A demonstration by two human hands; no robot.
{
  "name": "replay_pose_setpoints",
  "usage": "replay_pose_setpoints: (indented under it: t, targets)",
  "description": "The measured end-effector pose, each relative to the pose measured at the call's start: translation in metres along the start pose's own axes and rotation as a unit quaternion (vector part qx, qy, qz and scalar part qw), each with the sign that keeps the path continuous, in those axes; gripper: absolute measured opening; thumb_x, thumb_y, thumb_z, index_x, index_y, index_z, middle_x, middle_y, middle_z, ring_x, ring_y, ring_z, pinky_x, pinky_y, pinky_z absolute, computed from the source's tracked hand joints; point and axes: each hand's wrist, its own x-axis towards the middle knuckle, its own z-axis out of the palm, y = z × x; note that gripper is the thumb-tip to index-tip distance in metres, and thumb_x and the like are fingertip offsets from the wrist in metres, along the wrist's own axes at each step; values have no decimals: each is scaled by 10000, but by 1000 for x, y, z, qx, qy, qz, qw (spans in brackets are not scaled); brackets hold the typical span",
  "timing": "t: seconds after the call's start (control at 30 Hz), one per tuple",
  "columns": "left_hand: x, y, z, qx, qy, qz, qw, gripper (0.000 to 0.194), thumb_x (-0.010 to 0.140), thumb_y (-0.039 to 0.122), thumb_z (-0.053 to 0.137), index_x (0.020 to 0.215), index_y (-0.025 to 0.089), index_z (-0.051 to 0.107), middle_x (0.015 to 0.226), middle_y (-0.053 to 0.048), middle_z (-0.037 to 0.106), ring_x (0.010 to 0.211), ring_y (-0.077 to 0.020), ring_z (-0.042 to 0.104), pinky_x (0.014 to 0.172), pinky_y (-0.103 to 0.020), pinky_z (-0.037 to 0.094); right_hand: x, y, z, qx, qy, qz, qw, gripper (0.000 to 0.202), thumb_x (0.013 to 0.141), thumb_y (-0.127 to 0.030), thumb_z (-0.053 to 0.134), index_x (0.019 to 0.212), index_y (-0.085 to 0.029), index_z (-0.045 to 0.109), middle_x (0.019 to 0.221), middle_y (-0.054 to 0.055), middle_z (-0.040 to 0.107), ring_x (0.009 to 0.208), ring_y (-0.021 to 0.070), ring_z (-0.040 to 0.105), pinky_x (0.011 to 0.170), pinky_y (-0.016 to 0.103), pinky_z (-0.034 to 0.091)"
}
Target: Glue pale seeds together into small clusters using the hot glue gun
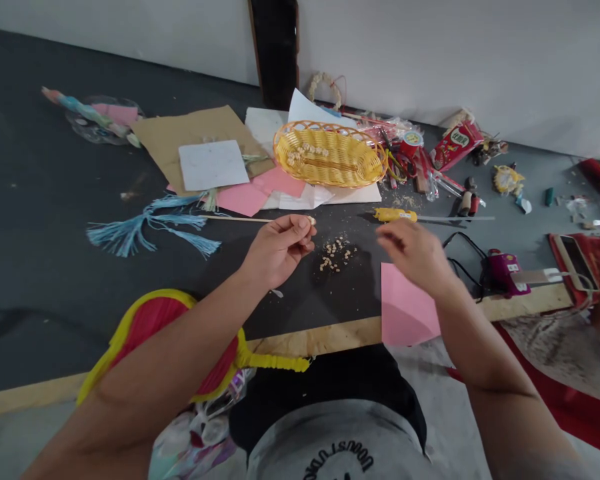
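Note:
My left hand is closed around a thin wooden stick that points left. At its fingertips, on the right, shows a small pale piece. My right hand hovers with curled, slightly blurred fingers; whether they pinch anything is hidden. Just beyond it lies a yellow glue gun with a long clear glue stick out of its back. Between my hands, small beige bits are scattered on the dark tabletop. Blue tassels lie left of the stick.
A yellow woven basket with pale pieces stands on papers. Pink paper overhangs the front edge. A red fan with yellow trim lies under my left forearm. On the right are a purple device with a cable, and a phone.

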Motion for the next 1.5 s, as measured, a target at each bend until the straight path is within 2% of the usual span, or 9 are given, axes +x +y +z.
replay_pose_setpoints:
  t: [0.13,0.3,0.4,0.5,0.6,0.7,0.8,0.97,1.5]
  targets:
    - [1,-1,-1,-5,-2,8,1000,231,608,192,896,622,127,674,647,0,626,522,-43,462,519,-172,425,8,-40,34,40,-76,-138,987,174,966,-223,534,964,-218,708,969,80,700,938,217,632,837,342,502]
    - [1,-1,-3,-6,-4,11,1000,242,591,205,907,636,128,683,641,2,631,517,-46,469,519,-176,427,19,-61,51,-68,-165,-151,972,192,971,-198,535,952,-194,726,975,88,688,910,206,599,811,320,479]
    - [1,-2,-3,-7,-8,8,1000,249,591,216,908,631,125,679,647,1,635,518,-44,469,520,-176,423,21,-63,53,-111,-183,-148,966,198,971,-182,522,953,-172,719,973,91,686,903,203,599,817,317,482]
    - [1,-2,-2,-3,-6,9,1000,251,590,222,908,625,127,678,642,1,638,517,-45,472,520,-178,420,17,-60,56,-77,-138,-153,975,191,964,-171,524,919,-167,709,941,86,686,900,204,614,821,320,499]
    - [-1,-2,-1,10,3,3,1000,272,562,236,924,614,135,676,639,5,641,526,-53,492,534,-189,439,14,-53,58,67,-15,-138,988,149,946,-171,559,897,-183,698,927,62,684,894,172,637,820,289,517]
    - [-2,-4,0,41,6,-26,999,304,536,285,940,603,137,683,637,6,648,546,-64,523,553,-194,464,14,-47,57,194,124,-93,969,93,920,-178,609,876,-196,689,874,37,675,842,145,642,757,265,529]
    - [-4,-8,1,73,5,-52,996,322,520,333,946,621,141,707,650,2,668,546,-66,540,541,-184,462,15,-45,57,220,196,-84,952,67,897,-175,647,858,-206,692,836,26,671,813,145,640,723,271,532]
    - [-6,-12,3,80,-8,-71,994,311,533,344,941,645,144,731,636,4,676,567,-70,577,564,-172,472,14,-48,60,227,199,-120,946,73,882,-145,670,871,-206,707,855,30,683,829,136,660,725,254,551]
    - [-7,-15,1,91,-26,-76,993,262,579,329,924,661,154,747,623,7,667,583,-69,574,567,-165,452,12,-46,63,209,194,-111,952,63,892,-184,669,866,-223,711,853,27,686,825,139,657,707,257,551]
